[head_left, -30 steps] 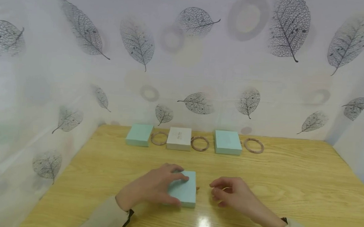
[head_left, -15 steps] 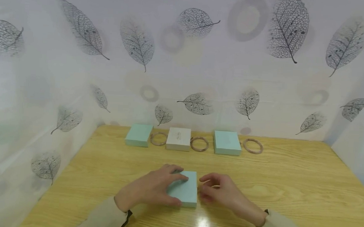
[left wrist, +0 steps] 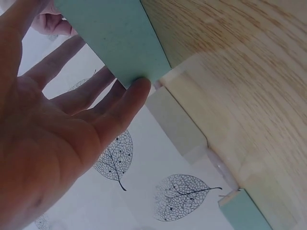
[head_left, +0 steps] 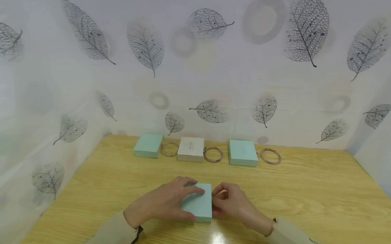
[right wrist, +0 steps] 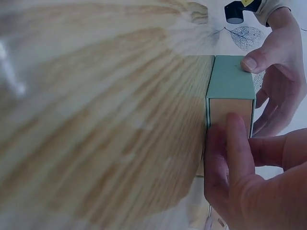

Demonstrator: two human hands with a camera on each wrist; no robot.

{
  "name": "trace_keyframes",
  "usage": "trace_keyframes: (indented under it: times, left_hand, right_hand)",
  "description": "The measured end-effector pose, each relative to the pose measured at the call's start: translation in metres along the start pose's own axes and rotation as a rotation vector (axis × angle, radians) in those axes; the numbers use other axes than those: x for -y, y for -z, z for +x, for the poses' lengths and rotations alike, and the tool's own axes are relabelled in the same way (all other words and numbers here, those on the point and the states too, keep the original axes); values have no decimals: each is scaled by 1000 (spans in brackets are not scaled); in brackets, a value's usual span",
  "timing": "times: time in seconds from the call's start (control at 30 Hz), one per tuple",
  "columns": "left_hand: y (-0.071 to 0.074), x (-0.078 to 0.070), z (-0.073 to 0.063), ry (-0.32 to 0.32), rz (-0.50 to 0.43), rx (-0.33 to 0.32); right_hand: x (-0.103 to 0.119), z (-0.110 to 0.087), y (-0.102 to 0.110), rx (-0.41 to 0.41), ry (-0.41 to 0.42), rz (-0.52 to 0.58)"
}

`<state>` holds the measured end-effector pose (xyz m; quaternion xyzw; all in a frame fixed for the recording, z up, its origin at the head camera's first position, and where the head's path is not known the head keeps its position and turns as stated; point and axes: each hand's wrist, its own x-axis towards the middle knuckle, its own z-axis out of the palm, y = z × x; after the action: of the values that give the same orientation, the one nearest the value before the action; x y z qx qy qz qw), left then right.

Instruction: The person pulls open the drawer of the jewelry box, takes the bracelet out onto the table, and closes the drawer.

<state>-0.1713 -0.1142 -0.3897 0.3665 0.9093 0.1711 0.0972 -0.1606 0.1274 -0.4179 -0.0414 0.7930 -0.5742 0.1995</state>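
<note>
A mint-green slide box [head_left: 198, 204] lies on the table in the head view, its tan inner end [right wrist: 229, 108] facing right. My left hand [head_left: 166, 199] holds it from the left, thumb on the near side and fingers reaching over the top to the far side. At the box's right end my right hand [head_left: 229, 203] has curled fingers, with thumb and fingertips pinched together against the tan end in the right wrist view. They hide the small brown pull tab there.
Along the back of the wooden table [head_left: 311, 187] stand a mint box [head_left: 149, 144], a cream box [head_left: 190, 148] and another mint box [head_left: 242, 152]. A brownish ring [head_left: 169, 149], a second ring [head_left: 213, 154] and a third ring [head_left: 270, 156] lie beside them. A leaf-print wall covering [head_left: 198, 70] rises behind.
My right hand has moved left from beside the box to its right end and now covers the brown tab. The left hand has stayed on the box.
</note>
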Motion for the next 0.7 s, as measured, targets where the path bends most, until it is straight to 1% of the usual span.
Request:
trace_keyframes:
  times: [0.3,0.53,0.7]
  left_hand:
    - [0,0,-1,3,2,5]
    - [0,0,-1,2,16,5]
    - [0,-1,-1,6,3,14]
  right_hand:
    - [0,1,-1,-3,-19,-4]
    - [-1,2,-2,-10,-29,25]
    - [0,0,-2,-13,-33,29]
